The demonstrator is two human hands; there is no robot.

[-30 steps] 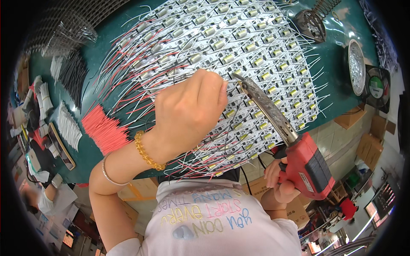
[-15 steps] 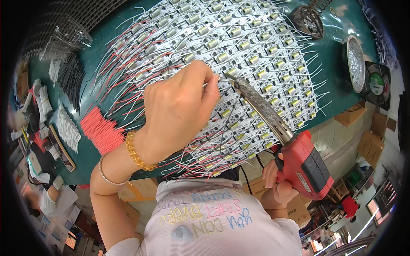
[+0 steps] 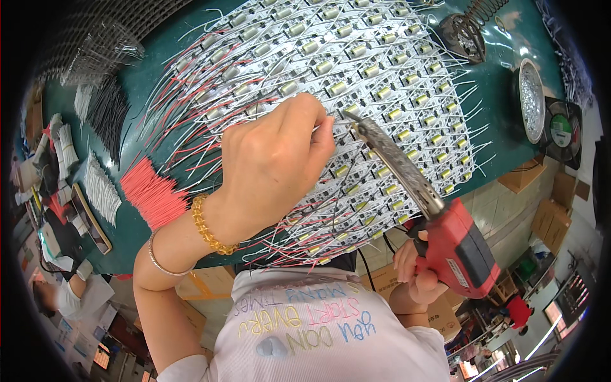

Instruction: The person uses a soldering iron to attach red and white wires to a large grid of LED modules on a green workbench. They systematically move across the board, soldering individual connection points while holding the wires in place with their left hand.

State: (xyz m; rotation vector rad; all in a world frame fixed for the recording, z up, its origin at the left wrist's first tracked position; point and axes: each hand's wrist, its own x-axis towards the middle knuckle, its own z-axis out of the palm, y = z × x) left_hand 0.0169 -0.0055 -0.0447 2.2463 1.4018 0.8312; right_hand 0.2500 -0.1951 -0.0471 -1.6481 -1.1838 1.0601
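The left hand [image 3: 273,153], fingertips together, any pinched piece hidden, is over circuit boards [image 3: 382,70] spreading toward twelve o'clock, while the right hand [image 3: 417,270], at four o'clock, clamps a soldering iron [image 3: 429,202], seemingly mid-soldering, next needing a steady tip.

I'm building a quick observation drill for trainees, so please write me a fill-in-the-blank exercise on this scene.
1. The bare right hand grips a pistol-shaped soldering iron with a plastic body coloured black and ____.
2. The bare left hand has a translucent yellow beaded ____ at its wrist.
3. A bundle of thin red wires lies to the person's ____ of the white circuit boards with yellow cylinders.
4. The smooth tabletop is coloured ____.

Missing words: red; bracelet; left; green.
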